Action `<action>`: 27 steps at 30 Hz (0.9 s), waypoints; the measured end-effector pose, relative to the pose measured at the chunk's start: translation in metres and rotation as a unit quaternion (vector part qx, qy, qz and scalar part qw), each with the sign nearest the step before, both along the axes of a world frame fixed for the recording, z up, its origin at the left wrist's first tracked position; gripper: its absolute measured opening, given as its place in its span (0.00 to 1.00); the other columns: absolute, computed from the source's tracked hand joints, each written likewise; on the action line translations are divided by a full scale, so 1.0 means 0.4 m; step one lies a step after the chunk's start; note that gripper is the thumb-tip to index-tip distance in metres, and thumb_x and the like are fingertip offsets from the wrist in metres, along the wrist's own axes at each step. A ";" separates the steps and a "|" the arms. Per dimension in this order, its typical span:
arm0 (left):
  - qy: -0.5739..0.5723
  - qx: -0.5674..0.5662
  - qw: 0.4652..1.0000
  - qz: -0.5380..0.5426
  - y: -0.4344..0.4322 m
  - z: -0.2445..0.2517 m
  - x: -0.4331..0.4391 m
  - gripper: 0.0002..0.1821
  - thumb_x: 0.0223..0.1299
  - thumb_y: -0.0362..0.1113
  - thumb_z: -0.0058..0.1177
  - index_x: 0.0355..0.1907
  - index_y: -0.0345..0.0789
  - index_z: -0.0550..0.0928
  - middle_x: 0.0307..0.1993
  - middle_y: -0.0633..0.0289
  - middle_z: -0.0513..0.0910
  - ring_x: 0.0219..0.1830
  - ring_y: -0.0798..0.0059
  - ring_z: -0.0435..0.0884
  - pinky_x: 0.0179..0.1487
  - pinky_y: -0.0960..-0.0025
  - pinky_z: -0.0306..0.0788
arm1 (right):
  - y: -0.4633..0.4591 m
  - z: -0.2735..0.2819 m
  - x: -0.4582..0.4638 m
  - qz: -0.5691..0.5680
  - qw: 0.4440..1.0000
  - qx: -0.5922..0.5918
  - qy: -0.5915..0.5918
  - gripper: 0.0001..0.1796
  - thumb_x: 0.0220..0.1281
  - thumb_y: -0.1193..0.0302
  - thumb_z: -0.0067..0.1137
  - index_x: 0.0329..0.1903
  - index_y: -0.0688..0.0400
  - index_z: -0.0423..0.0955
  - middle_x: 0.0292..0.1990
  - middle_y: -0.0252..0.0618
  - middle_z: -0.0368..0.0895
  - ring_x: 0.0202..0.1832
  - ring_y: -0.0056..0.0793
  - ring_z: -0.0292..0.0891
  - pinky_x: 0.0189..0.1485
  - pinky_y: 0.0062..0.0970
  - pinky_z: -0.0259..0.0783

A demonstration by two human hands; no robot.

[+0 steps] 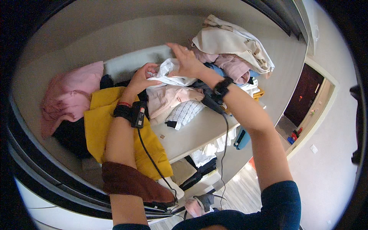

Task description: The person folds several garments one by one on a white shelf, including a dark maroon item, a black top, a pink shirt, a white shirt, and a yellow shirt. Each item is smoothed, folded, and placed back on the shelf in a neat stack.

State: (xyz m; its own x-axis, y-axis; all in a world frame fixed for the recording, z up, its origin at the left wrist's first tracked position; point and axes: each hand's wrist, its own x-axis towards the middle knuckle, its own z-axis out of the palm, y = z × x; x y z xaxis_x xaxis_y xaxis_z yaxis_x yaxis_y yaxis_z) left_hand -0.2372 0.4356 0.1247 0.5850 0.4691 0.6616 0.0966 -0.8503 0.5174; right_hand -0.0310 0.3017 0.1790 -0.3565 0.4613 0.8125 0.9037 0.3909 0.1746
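My left hand [143, 77] pinches the left end of a white garment [168, 69] on a pile of clothes. Spread wide, my right hand [186, 61] lies over the garment's right side; whether it grips the cloth is unclear. Beneath are a pale pink garment [172, 99] and a white patterned knit garment [185, 113] with a dark cuff. A yellow cloth [103, 115] hangs under my left forearm, and a dark brown cloth [135, 182] lies across that arm. Both wrists wear black bands with cabled devices.
A pink bundle [74, 89] lies at the left of the wardrobe shelf [201, 130]. Cream cloth [224, 40] and pinkish clothes [234, 66] are heaped at the back right. More clothes [201, 169] occupy the level below. A sliding-door track [63, 187] borders the near left; cables hang from my wrists.
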 end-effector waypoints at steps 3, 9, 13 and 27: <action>-0.109 -0.213 0.971 -0.021 0.035 -0.004 -0.015 0.28 0.58 0.49 0.58 0.56 0.36 0.72 0.36 0.55 0.79 0.34 0.71 0.82 0.43 0.65 0.75 | 0.098 -0.019 0.031 -0.037 0.961 -0.274 0.002 0.51 0.45 0.45 0.67 0.67 0.58 0.57 0.58 0.64 0.69 0.58 0.58 0.68 0.62 0.39 0.63; -0.102 -0.237 0.924 0.283 0.129 -0.049 -0.017 0.31 0.63 0.59 0.46 0.52 0.31 0.73 0.38 0.54 0.79 0.36 0.64 0.81 0.36 0.64 0.76 | 0.235 -0.005 0.115 -0.088 0.933 -0.271 0.219 0.40 0.58 0.43 0.53 0.53 0.71 0.72 0.56 0.61 0.72 0.59 0.52 0.69 0.61 0.37 0.65; -0.101 -0.363 0.899 0.224 0.106 -0.073 -0.011 0.31 0.60 0.62 0.49 0.49 0.34 0.75 0.34 0.62 0.78 0.33 0.67 0.78 0.36 0.66 0.75 | 0.295 0.000 0.147 0.168 0.810 -0.213 0.520 0.28 0.63 0.51 0.57 0.49 0.66 0.77 0.45 0.43 0.82 0.44 0.29 0.76 0.48 0.29 0.71; -0.221 -0.270 0.912 -0.217 0.121 -0.082 0.009 0.16 0.66 0.36 0.46 0.51 0.28 0.73 0.52 0.50 0.76 0.56 0.63 0.76 0.61 0.63 0.70 | 0.125 -0.032 -0.008 -0.041 0.954 -0.296 0.031 0.34 0.47 0.44 0.61 0.48 0.59 0.77 0.45 0.58 0.80 0.48 0.56 0.76 0.54 0.41 0.72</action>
State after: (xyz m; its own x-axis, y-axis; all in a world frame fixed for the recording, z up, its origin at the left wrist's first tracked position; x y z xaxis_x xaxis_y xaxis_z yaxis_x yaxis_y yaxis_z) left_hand -0.2335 0.4838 0.0920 0.5253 0.5836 0.6193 -0.5076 -0.3693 0.7785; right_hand -0.0342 0.3519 0.1660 -0.2595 0.8702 0.4187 0.9369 0.3321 -0.1096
